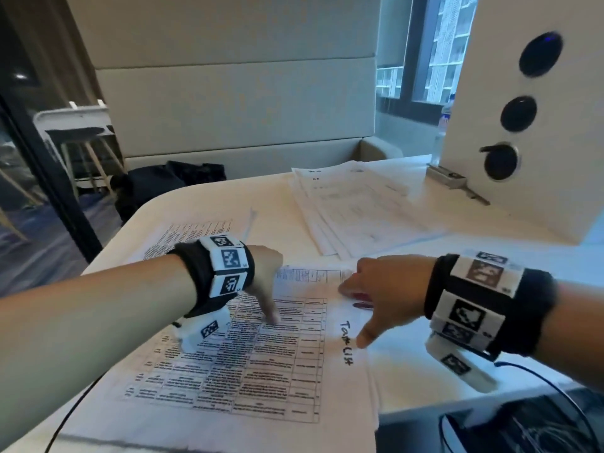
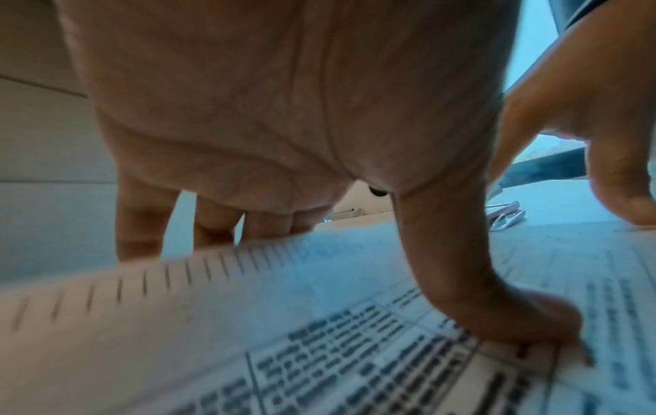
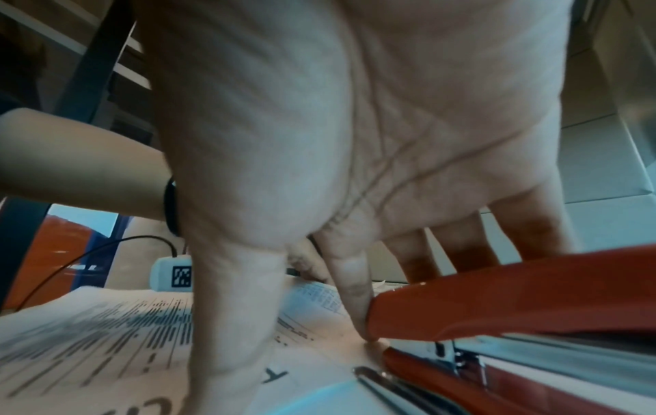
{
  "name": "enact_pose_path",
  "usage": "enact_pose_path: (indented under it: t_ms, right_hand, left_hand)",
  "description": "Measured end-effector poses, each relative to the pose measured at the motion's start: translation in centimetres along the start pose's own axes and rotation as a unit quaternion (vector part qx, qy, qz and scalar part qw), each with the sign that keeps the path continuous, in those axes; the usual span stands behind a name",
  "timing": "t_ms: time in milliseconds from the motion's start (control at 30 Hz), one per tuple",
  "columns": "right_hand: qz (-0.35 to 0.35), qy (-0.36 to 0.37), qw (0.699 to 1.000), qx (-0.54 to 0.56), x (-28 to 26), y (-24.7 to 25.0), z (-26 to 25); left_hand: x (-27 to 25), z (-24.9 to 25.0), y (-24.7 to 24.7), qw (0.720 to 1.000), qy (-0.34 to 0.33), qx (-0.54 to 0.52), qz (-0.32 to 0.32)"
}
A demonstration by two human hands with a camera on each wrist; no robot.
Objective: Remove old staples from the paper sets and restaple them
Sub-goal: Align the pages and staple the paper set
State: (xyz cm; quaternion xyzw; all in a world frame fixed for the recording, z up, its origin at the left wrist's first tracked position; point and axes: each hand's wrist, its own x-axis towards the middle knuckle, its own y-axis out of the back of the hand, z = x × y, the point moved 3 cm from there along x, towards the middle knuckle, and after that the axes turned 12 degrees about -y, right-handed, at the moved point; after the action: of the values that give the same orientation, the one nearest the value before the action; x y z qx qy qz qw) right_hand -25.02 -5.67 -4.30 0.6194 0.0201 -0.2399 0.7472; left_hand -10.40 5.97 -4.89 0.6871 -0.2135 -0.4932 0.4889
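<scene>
My left hand (image 1: 266, 273) pressed straight fingers on the near paper set (image 1: 248, 358), holding nothing. My right hand (image 1: 385, 289), fingers spread, touched its right edge beside the red stapler (image 3: 515, 297). More sets (image 1: 353, 204) lay far right.

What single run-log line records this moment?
left hand: fingers pressing paper set | right hand: fingertips on paper set beside red stapler | stapler: untouched

Two hands (image 1: 264, 273) (image 1: 389, 286), one red stapler (image 3: 515, 303) (mostly hidden), three paper piles (image 1: 261, 354) (image 1: 353, 197) (image 1: 192, 233).
</scene>
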Motion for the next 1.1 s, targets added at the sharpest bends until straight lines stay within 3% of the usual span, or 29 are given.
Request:
enact_pose_path:
  t_ms: [100,300,467,567,633,700,767,833,1033,1100]
  right_hand:
    - [-0.008,-0.004,1.000,-0.006,0.1,0.1,0.8]
    - [-0.020,-0.025,0.999,-0.041,0.5,0.3,3.2]
    - [0.009,-0.085,0.995,0.061,1.1,1.2,5.6]
    - [0.026,-0.088,0.972,0.217,1.9,2.6,6.8]
    - [0.092,-0.063,0.914,0.390,2.7,3.6,7.0]
    - [0.177,-0.023,0.799,0.574,3.2,4.1,6.8]
    - [0.209,0.024,0.685,0.697,3.5,4.2,6.0]
    - [0.213,0.062,0.612,0.759,3.1,4.5,4.9]
    - [0.366,0.098,0.517,0.768,0.2,8.0,3.4]
    - [0.383,0.127,0.504,0.764,-0.6,9.0,3.6]
  left_hand:
    - [0.0,-0.2,0.2,0.999,-0.019,0.002,0.035]
    - [-2.4,-2.8,2.7,0.972,-0.046,-0.097,0.209]
    - [-5.8,-6.3,6.5,0.884,-0.034,-0.196,0.423]
    - [-7.7,-7.1,7.7,0.824,-0.053,-0.262,0.500]
    - [-8.7,-7.3,8.0,0.780,-0.070,-0.300,0.545]
    - [-9.3,-7.2,7.9,0.726,-0.098,-0.356,0.581]
    - [-9.5,-6.9,7.4,0.677,-0.118,-0.410,0.599]
    - [-9.3,-6.3,6.8,0.644,-0.124,-0.451,0.606]
    - [-8.8,-5.4,6.0,0.570,-0.135,-0.494,0.643]
    - [-8.8,-5.6,5.9,0.548,-0.141,-0.513,0.646]
